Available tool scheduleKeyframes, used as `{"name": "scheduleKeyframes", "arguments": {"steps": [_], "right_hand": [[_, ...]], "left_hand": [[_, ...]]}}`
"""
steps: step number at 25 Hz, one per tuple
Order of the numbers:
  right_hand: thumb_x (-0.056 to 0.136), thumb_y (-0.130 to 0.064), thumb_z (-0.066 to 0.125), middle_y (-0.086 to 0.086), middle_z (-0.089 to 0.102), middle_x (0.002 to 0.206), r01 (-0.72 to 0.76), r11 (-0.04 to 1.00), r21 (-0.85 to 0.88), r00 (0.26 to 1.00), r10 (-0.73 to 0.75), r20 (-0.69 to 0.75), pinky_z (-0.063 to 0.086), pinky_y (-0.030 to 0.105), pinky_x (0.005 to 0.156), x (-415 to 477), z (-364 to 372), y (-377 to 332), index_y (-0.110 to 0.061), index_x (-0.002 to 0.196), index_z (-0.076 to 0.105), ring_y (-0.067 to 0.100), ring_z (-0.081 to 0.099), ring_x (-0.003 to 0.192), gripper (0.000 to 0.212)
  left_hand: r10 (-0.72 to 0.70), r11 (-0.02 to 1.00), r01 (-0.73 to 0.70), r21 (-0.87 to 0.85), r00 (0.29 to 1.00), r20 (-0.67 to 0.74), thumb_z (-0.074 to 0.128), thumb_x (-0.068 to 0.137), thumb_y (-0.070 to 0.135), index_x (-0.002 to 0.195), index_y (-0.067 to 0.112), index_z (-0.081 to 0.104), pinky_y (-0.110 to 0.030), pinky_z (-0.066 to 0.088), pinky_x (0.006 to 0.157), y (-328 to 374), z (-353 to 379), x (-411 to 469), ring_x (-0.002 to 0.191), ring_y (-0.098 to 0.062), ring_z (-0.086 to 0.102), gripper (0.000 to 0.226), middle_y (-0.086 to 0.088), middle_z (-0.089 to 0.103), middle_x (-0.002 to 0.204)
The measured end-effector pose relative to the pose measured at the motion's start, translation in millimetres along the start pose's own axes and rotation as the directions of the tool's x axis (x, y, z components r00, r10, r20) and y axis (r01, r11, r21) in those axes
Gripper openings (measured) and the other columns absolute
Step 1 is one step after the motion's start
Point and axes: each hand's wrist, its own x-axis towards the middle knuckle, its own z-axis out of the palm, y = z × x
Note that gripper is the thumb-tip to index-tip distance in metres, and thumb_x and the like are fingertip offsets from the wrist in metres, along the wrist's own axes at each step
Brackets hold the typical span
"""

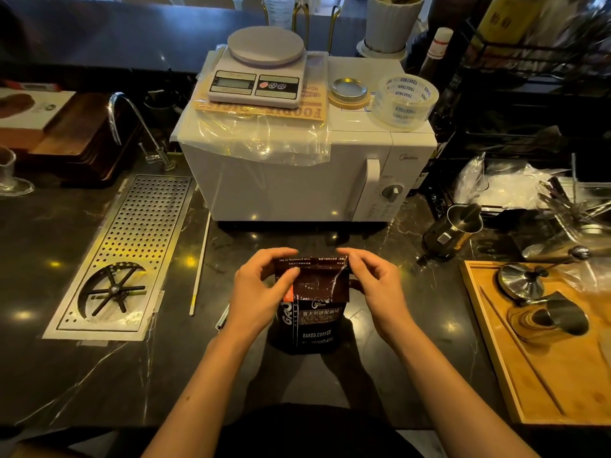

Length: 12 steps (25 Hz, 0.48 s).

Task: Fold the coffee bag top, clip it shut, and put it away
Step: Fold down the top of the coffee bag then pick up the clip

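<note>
Dark brown foil at the top of the coffee bag is pinched between the fingers [291,272] of the left hand [261,292] and those of the right hand [377,285], one hand at each upper corner. The left thumb presses the front of the folded flap while the other fingers curl over its upper edge; the right thumb and forefinger close on the opposite corner. The glossy black stand-up coffee bag [309,312] stands upright on the dark marbled stone counter [99,375], near its front edge and directly before the person. Its top is turned over towards the viewer, so the small white print on the flap reads upside down. Creases and a torn strip of clear tape cross the flap. Below it, the front panel bears white lettering, "BAKED.COFFEE", a line of Chinese characters and a small orange patch at the left edge. Behind the bag stands a white microwave oven [297,186] carrying a white digital kitchen scale [259,71]. A perforated steel drip tray [132,252] is set into the counter at the left; a light wooden tray [545,375] lies at the right.
</note>
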Motion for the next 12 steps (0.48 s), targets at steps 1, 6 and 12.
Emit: {"name": "scheduleKeyframes", "arguments": {"steps": [1, 6, 12], "right_hand": [[0.096, -0.022, 0.060, -0.002, 0.076, 0.100, 0.007, 1.000, -0.007, 1.000, -0.007, -0.003, 0.059, 0.028, 0.080, -0.3, 0.3, 0.3, -0.025, 0.105, 0.074, 0.014, 0.071, 0.098, 0.017], [0.091, -0.016, 0.068, 0.000, 0.076, 0.090, 0.070, 0.994, -0.081, 0.995, -0.075, -0.062, 0.059, 0.028, 0.074, -2.3, 7.0, 2.7, -0.027, 0.092, 0.074, 0.017, 0.072, 0.087, 0.012], [0.091, -0.018, 0.067, -0.005, 0.076, 0.088, 0.107, 0.986, -0.130, 0.984, -0.124, -0.130, 0.061, 0.037, 0.079, -13.1, 15.5, 8.4, -0.025, 0.093, 0.074, 0.011, 0.073, 0.087, 0.010]], "left_hand": [[0.003, 1.000, -0.003, 0.022, 1.000, -0.004, 0.072, 0.085, 0.009, 0.111, 0.029, 0.066, -0.033, 0.055, 0.093, 0.7, 0.6, -0.3, 0.105, -0.007, 0.065, 0.033, 0.009, 0.069, 0.108], [0.038, 0.993, -0.039, 0.108, 0.999, 0.018, 0.076, 0.083, 0.017, 0.100, 0.025, 0.071, -0.022, 0.053, 0.085, 11.4, -0.6, 2.2, 0.096, -0.002, 0.065, 0.019, 0.012, 0.069, 0.099], [0.132, 0.945, -0.173, 0.276, 0.978, 0.160, 0.076, 0.083, 0.027, 0.094, 0.024, 0.076, -0.010, 0.049, 0.077, 31.3, 8.5, 15.2, 0.087, 0.004, 0.066, 0.011, 0.017, 0.070, 0.086]]}}
